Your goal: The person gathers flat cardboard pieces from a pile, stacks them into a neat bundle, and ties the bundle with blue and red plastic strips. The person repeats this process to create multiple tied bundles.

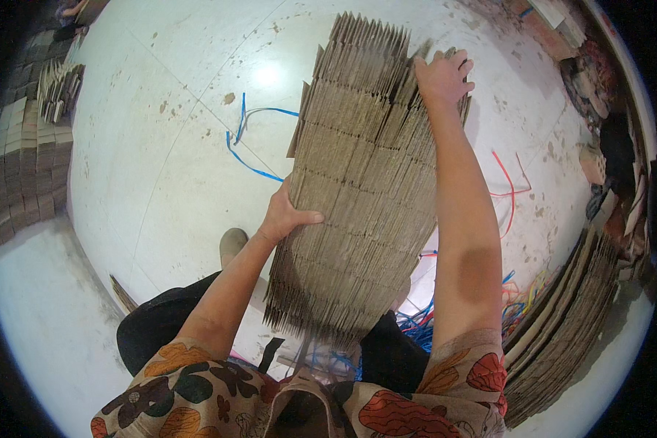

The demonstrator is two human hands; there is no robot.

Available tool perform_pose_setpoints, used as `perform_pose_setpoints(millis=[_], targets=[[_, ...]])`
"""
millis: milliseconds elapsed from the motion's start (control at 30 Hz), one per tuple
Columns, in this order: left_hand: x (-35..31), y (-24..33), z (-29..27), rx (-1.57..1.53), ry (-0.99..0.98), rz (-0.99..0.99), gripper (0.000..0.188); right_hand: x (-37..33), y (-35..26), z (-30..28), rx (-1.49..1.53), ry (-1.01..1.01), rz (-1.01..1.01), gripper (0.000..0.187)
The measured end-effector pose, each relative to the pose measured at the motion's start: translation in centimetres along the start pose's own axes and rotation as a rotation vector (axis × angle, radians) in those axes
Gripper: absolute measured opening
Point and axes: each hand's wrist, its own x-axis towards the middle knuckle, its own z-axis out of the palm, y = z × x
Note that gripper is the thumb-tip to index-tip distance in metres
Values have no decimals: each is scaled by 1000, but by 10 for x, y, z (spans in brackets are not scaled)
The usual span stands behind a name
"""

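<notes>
Stack of flattened cardboard sheets [358, 182], edge-up: left hand [285, 215] clasps near-left side, right hand [443, 77] grips far edge, keeping sheets aligned; blue straps [252, 139] on floor [160, 182].

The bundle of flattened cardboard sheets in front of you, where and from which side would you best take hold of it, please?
Probably by its two long sides, as the hands do now. The cardboard bundle is long and fanned, so a hold from one side would likely let sheets slide. The left hand presses its left edge near the middle; the right hand clamps the far right corner. Come from both sides, squeezing inward.
</notes>
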Motion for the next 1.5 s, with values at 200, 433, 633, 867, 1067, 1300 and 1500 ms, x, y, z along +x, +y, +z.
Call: perform_pose_setpoints(millis=[200, 433, 633, 867, 1067, 1300, 1500], targets=[[-1, 3, -2, -14, -13, 3, 101, 1, -11, -6, -172, -143, -121, 53], [-2, 2, -2, -15, -17, 2, 103, -10, -32, -15, -100, -141, -69, 59], [-1, 1, -2, 7, -9, -39, 105, -7, -22, 5, -19, 72, -205, 59], [-1, -2, -2, 13, 11, -2, 106, -10, -23, 15, 29, 148, -622, 78], [-2, -1, -4, -15, 8, -7, 104, -9, -24, 11, -132, 63, -759, 53], [-1, 4, -3, 45, 5, 17, 102, 10, -19, 21, 1, -18, -801, 52], [-3, 4, -5, 57, 22, 27, 103, -11, -47, -20, -280, -141, -854, 68]])
